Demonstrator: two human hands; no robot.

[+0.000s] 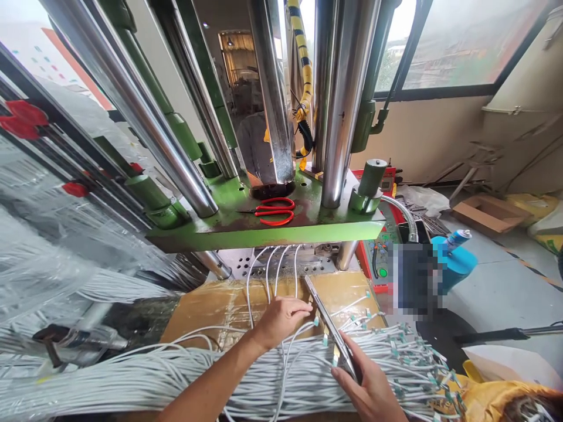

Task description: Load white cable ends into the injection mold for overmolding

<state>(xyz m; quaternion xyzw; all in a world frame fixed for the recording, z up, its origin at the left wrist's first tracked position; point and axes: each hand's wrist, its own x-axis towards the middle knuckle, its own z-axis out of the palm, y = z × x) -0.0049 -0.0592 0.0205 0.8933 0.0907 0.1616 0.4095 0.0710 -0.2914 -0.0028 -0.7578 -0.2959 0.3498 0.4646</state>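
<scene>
My right hand (pixel 369 381) grips the lower end of a long, narrow metal bar (pixel 329 322), which slants up and away to the left. Along the bar's left edge sit several small cable plugs (pixel 325 339), brass-coloured and teal, with white cables leading off to the left. My left hand (pixel 281 319) is pinched at the upper part of that edge, on a small brass-coloured cable plug (pixel 310 300); the fingers partly hide it. Beneath both hands lies a thick bundle of white cables (pixel 185 375), many teal-tipped ends fanned out at the right.
Ahead stands a green press (pixel 264 234) with steel columns; red-handled scissors (pixel 275 211) lie on its plate. Several white cables run from under the plate over a cardboard sheet (pixel 206 305). At right are a control panel (pixel 382 264), a blue container (pixel 460 266) and an open carton (pixel 490 211).
</scene>
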